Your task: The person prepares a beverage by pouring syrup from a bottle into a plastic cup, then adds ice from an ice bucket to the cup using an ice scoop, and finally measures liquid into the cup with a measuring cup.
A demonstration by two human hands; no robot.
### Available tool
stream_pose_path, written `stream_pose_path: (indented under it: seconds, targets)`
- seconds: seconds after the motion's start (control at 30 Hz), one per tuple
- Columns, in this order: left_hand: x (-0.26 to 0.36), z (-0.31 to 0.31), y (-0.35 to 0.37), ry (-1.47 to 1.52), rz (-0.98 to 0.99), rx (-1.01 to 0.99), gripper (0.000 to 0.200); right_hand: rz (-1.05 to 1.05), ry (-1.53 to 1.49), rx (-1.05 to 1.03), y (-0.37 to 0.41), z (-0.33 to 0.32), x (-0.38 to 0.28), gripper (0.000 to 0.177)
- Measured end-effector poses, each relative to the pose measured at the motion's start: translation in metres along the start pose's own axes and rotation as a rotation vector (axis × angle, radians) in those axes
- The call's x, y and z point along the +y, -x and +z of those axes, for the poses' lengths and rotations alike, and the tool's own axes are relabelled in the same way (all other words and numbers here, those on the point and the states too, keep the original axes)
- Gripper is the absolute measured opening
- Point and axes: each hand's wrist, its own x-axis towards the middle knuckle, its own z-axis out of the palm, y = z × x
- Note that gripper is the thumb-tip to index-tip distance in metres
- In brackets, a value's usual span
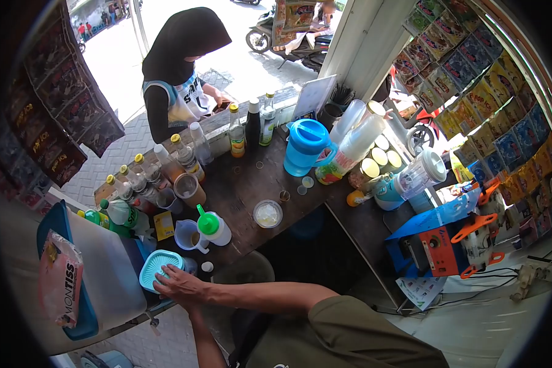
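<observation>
A teal square lid (153, 274) with a ribbed top tops a container at the left end of the counter. My right hand (184, 286) reaches across and lies over the lid's near edge, its fingers curled onto it. From below comes my left forearm (206, 343); the fingers of that hand are hidden under the right hand and the lid. Close by stand a clear measuring jug (186, 235) with some liquid, a white squeeze bottle with a green top (211, 227) and a small white cap (207, 267).
A glass bowl (267, 214) with pale contents sits mid-counter. Behind it are a blue pitcher (305, 150) and several bottles along the sill. A blue and orange cup sealer (438, 245) stands right, a cooler box (107, 276) left. A person in a black head covering (181, 55) stands outside.
</observation>
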Motion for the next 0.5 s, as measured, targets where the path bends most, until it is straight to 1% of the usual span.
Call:
stream_pose_path:
  seconds: [0.03,0.07,0.1,0.17,0.2,0.23,0.27,0.3,0.33,0.37,0.4,0.43,0.47,0.5]
  targets:
    - [0.003,-0.001,-0.004,0.076,-0.023,-0.015,0.083,0.124,-0.060,0.045,-0.012,-0.007,-0.006,0.028]
    - [0.005,-0.003,-0.005,0.153,-0.034,-0.035,0.084,0.142,-0.165,0.066,-0.032,-0.058,-0.005,0.029]
    - [-0.005,-0.005,-0.011,0.230,-0.048,-0.060,0.084,0.059,-0.166,0.253,-0.041,-0.089,-0.002,0.028]
    - [0.005,-0.012,0.011,0.393,-0.099,-0.103,0.084,0.023,-0.239,0.317,-0.033,-0.141,0.003,0.027]
    - [0.024,-0.014,0.011,0.476,-0.127,-0.126,0.084,0.053,-0.272,0.316,-0.017,-0.167,0.008,0.024]
    - [0.001,-0.012,-0.006,0.559,-0.153,-0.157,0.085,0.167,-0.285,0.378,0.008,-0.195,0.016,0.021]
    - [0.008,-0.015,0.001,0.637,-0.186,-0.190,0.085,0.283,-0.303,0.437,0.034,-0.222,0.022,0.019]
    - [0.019,-0.017,0.000,0.708,-0.222,-0.223,0.085,0.476,-0.311,0.527,0.067,-0.234,0.031,0.016]
    - [0.003,-0.002,0.000,0.710,-0.220,-0.231,0.085,0.687,-0.355,0.588,0.108,-0.236,0.047,0.023]
    - [-0.029,0.021,0.001,0.706,-0.112,-0.158,0.086,0.945,-0.345,0.709,0.145,-0.242,0.058,0.026]
    - [-0.049,0.031,0.005,0.696,-0.005,-0.085,0.087,1.159,-0.382,0.837,0.178,-0.253,0.066,0.026]
    - [-0.052,0.027,0.009,0.685,-0.010,-0.093,0.087,1.280,-0.272,0.958,0.232,-0.243,0.086,0.031]
    - [-0.051,0.023,0.013,0.691,0.013,-0.032,0.078,1.406,-0.170,1.048,0.277,-0.241,0.095,0.032]
    - [-0.046,0.014,0.016,0.695,0.036,0.029,0.071,1.494,0.039,1.129,0.332,-0.230,0.109,0.032]
